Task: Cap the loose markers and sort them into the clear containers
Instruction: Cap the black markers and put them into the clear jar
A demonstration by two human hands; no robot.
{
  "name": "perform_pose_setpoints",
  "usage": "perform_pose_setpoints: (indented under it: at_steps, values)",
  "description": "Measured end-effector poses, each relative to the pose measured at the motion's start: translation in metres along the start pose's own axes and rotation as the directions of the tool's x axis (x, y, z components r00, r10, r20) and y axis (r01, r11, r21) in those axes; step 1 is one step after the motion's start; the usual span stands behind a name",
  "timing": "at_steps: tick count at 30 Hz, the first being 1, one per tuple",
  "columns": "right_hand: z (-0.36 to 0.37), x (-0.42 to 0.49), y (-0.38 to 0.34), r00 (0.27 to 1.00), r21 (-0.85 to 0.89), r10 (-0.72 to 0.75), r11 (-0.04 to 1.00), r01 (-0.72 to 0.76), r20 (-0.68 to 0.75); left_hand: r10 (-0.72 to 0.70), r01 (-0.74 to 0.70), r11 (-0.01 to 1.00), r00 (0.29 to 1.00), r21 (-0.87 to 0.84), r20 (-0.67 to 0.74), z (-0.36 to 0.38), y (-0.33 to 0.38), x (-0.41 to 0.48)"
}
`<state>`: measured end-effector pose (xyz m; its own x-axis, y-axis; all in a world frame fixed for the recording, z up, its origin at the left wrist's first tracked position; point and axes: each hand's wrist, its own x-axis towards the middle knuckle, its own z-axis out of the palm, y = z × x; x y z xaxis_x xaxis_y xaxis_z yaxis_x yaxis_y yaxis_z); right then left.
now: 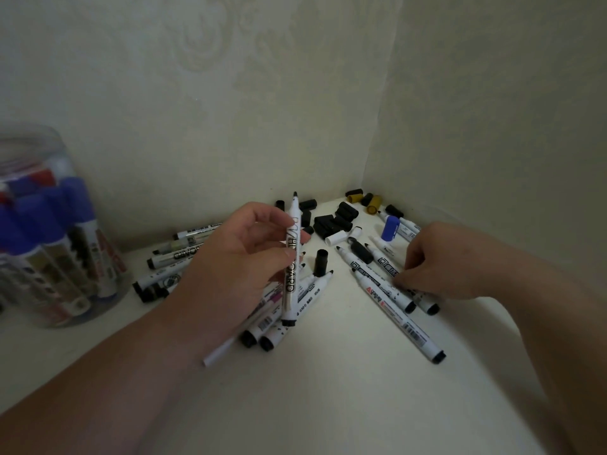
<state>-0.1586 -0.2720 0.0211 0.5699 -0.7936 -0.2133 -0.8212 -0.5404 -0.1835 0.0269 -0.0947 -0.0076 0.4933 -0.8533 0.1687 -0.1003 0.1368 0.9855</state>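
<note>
The clear container (49, 231) stands at nine o'clock on the table (328, 389). Capping step: the left hand (243, 254) pinches an uncapped marker (290, 257) upright, centre. The right hand (433, 261) has its fingers curled over loose markers (374, 279) at three o'clock, grasp unclear. The next move probably needs a black cap (331, 224) from one o'clock.

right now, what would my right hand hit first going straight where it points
Likely the uncapped markers lying just left of the fingers of the right hand; they may already touch.
</note>
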Motion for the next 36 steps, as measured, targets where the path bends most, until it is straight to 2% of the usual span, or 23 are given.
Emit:
perform_pose_setpoints:
  at_steps: [2, 6, 9, 12, 15, 17, 21, 24, 26, 28, 30, 31, 34, 36]
  values:
    - [-0.001, 0.000, 0.000, 1.000, 0.011, 0.005, 1.000, -0.005, -0.009, 0.060, -0.067, 0.983, 0.997, 0.172, 0.047, -0.001, 0.000, -0.004]
    - [-0.002, -0.001, 0.000, 0.999, 0.036, 0.011, 0.999, -0.010, -0.030, 0.080, -0.206, 0.844, 0.961, 0.494, 0.265, 0.005, -0.007, -0.012]
    - [-0.003, -0.004, -0.003, 0.997, 0.045, -0.006, 0.999, 0.009, -0.073, 0.116, -0.329, 0.741, 0.922, 0.586, 0.370, 0.012, -0.012, -0.013]
    - [-0.004, -0.009, -0.007, 0.992, 0.072, -0.052, 0.996, 0.061, -0.113, 0.121, -0.358, 0.646, 0.920, 0.674, 0.372, 0.016, -0.014, -0.013]
    - [-0.001, -0.013, -0.012, 0.997, 0.075, -0.081, 0.994, 0.083, -0.019, 0.133, -0.389, 0.556, 0.914, 0.735, 0.383, 0.018, -0.013, -0.010]
    - [0.002, -0.013, -0.015, 0.997, 0.062, -0.071, 0.996, 0.069, 0.042, 0.120, -0.384, 0.541, 0.916, 0.749, 0.383, 0.018, -0.014, -0.008]
    - [0.004, -0.010, -0.016, 0.999, 0.024, -0.046, 0.999, 0.045, 0.027, 0.147, -0.344, 0.595, 0.935, 0.727, 0.322, 0.016, -0.016, -0.008]
    - [0.002, -0.010, -0.015, 0.999, 0.175, -0.047, 0.983, 0.050, -0.026, 0.221, -0.292, 0.697, 0.956, 0.655, 0.192, 0.015, -0.016, -0.009]
    - [0.001, -0.013, -0.014, 0.993, 0.458, -0.116, 0.883, 0.106, -0.008, 0.223, -0.222, 0.784, 0.972, 0.579, 0.071, 0.016, -0.012, -0.008]
    - [0.004, -0.015, -0.013, 0.960, 0.743, -0.275, 0.654, 0.144, 0.056, 0.157, -0.132, 0.883, 0.987, 0.450, -0.019, 0.014, -0.007, -0.007]
    - [0.010, -0.016, -0.017, 0.903, 0.873, -0.422, 0.467, 0.141, 0.080, 0.068, -0.060, 0.944, 0.998, 0.323, -0.014, 0.012, -0.003, -0.006]
    - [0.013, -0.016, -0.019, 0.877, 0.894, -0.473, 0.426, 0.140, 0.088, 0.035, -0.041, 0.960, 0.999, 0.276, 0.025, 0.011, -0.001, -0.006]
    - [0.019, -0.018, -0.028, 0.800, 0.871, -0.592, 0.438, 0.224, 0.092, -0.026, 0.012, 0.995, 0.990, 0.096, 0.141, 0.011, -0.001, -0.007]
    - [0.020, -0.023, -0.035, 0.790, 0.835, -0.611, 0.463, 0.297, 0.058, -0.058, 0.064, 0.997, 0.988, -0.037, 0.143, 0.012, -0.004, -0.005]
